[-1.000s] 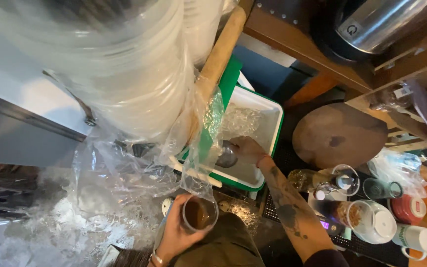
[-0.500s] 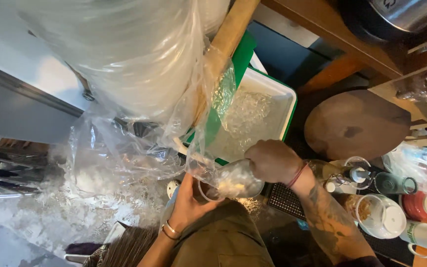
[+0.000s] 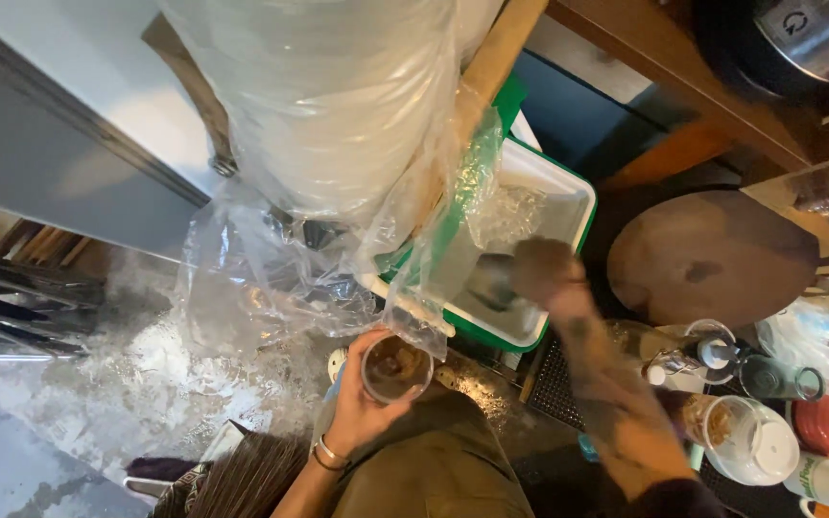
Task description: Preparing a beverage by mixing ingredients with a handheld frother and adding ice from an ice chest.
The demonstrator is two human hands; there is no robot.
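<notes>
Clear plastic makes up the cup that the left hand holds upright, its grip closed around the cup's lower wall; brownish liquid and pale lumps show inside. The cup sits just in front of the near-left corner of the green-rimmed white ice box, apart from it.

The right hand is inside that box, blurred, its grip closed on a dark metal scoop that lies over the box's white floor. A heap of ice lies in the box's far part, beyond the scoop.

A tall stack of clear lids in a plastic bag hangs over the box's left edge, and the loose end of the bag drapes across the box's left rim, down towards the cup. To the right of the box lies a round wooden board. Nearer than the board, right of the box's near corner, stand small bottles and a glass jar with a white lid.
</notes>
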